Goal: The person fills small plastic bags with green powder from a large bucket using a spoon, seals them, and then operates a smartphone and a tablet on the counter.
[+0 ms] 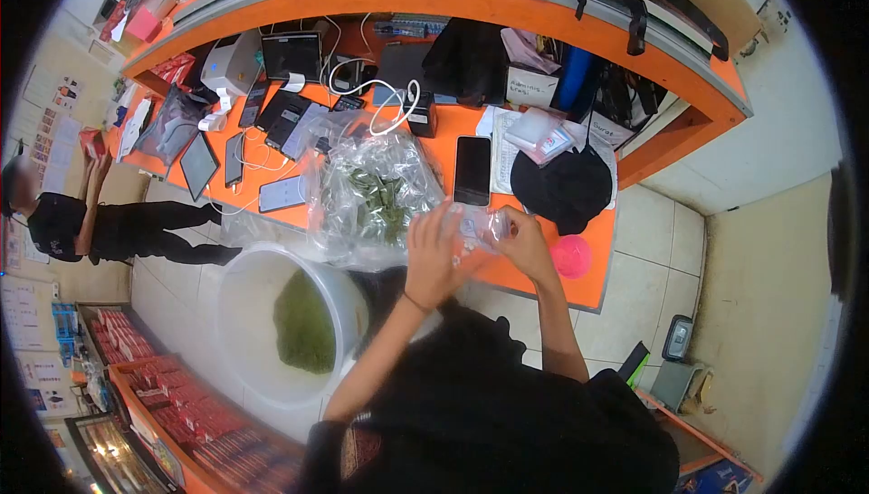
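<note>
Both hands are up over the near side of the orange table (441,148), and between them sits a small clear bag (480,226)! The right hand (528,246) pinches its right end between thumb and fingers; the left hand (432,257) is at the other side, fingers raised and slightly apart, and whether they grip the plastic I cannot tell. Just beyond, a dark-screened phone (472,171) lies flat, with a black cap (561,188) to its right and a round pink thing (571,257) nearer the edge. Left of the hands, a big crumpled clear sack (331,188) shows green stuff (378,203) inside. Below the table, a white tub (243,313) holds green material (304,322), and far left, a person in black (62,225) holds up a small red packet (92,143)
</note>
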`<state>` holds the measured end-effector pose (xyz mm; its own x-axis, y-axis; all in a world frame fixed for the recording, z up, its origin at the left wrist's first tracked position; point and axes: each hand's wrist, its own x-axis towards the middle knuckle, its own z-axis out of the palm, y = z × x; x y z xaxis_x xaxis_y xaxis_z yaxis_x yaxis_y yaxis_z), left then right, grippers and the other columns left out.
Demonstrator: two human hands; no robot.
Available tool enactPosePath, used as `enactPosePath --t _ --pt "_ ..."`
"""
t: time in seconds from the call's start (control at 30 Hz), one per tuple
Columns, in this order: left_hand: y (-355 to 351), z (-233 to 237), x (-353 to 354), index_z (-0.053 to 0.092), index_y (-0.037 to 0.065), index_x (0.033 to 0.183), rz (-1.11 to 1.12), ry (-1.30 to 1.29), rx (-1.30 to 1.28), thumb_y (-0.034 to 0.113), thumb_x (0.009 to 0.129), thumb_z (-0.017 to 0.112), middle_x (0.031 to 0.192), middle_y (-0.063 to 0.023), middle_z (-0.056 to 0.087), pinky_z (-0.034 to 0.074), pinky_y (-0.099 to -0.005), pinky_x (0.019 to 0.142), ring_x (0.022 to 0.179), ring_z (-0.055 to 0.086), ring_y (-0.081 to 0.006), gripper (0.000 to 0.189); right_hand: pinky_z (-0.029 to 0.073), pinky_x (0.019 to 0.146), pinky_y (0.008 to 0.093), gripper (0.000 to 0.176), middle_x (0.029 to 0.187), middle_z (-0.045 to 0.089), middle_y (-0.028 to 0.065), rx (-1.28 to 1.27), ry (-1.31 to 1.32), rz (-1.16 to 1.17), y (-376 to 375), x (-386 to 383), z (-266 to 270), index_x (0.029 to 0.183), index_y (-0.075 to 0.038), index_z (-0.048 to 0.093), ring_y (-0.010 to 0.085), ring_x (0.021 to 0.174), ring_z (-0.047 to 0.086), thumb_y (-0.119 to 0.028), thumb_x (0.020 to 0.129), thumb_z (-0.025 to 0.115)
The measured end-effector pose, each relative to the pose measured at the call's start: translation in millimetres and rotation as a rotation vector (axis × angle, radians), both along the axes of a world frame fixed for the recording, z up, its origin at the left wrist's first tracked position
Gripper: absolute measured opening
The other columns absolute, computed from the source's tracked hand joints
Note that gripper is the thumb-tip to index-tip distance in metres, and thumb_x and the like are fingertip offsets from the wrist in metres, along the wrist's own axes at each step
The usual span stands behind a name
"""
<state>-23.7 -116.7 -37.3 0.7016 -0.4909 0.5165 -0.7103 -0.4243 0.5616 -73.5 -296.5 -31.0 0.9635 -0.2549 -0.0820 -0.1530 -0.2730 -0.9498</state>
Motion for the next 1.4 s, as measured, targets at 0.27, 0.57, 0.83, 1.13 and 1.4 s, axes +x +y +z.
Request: enactPosePath --t 0.27,0.57,0.83,1.13,1.4 --pt "-6.5 -6.7 9.6 0.042 0.010 0.137 -0.103 -0.033 0.112 0.014 0.058 0.082 0.117 -0.0117 0.056 0.036 -0.0495 0.105 0.109 0.054 -0.0337 0.089 0.049 0.072 0.0266 0.026 0.089 0.064 0.0019 0.391 -0.050 0.063 5.4 -5.8 4.8 0.105 0.002 0.063 0.0085 0.079 0.059 -0.008 0.083 0.073" --pt "-4.0 -18.2 13.6 0.050 0.019 0.134 -0.038 0.064 0.185 0.017 0.061 0.079 0.101 -0.0102 0.057 0.049 -0.0400 0.080 0.092 0.056 -0.0306 0.078 0.048 0.073 0.0267 0.020 0.091 0.063 0.0023 0.488 0.002 -0.089 -13.7 -11.0 -1.5 0.103 0.001 0.062 0.0091 0.082 0.059 -0.008 0.086 0.069" --pt "-25.5 -29.1 12.3 0.050 0.014 0.132 -0.113 0.125 0.233 0.019 0.065 0.083 0.109 -0.0109 0.058 0.049 -0.0414 0.084 0.098 0.057 -0.0320 0.075 0.047 0.072 0.0308 0.020 0.083 0.059 0.0068 -0.139 -0.051 -0.205 -27.1 -8.0 -8.8 0.098 0.000 0.057 0.0153 0.078 0.056 -0.006 0.081 0.066" --pt "-65.9 -27.5 3.6 0.031 0.005 0.146 -0.282 0.432 -0.296 0.033 0.068 0.086 0.138 -0.0151 0.045 0.040 -0.0422 0.105 0.126 0.045 -0.0304 0.099 0.048 0.076 0.0324 0.023 0.093 0.060 0.0069 0.038 -0.166 -0.476 -54.2 -25.2 31.7 0.100 -0.001 0.056 0.0150 0.086 0.057 -0.004 0.079 0.064" --pt "-0.1 25.8 -1.9 0.040 -0.001 0.141 -0.432 1.425 -0.882 0.011 0.084 0.072 0.131 -0.0106 0.055 0.043 -0.0319 0.101 0.118 0.053 -0.0172 0.066 0.042 0.090 0.0345 0.041 0.107 0.047 0.0126 -0.214 -0.369 0.239 42.7 1.7 31.3 0.117 -0.001 0.058 0.0237 0.100 0.049 -0.003 0.077 0.065"
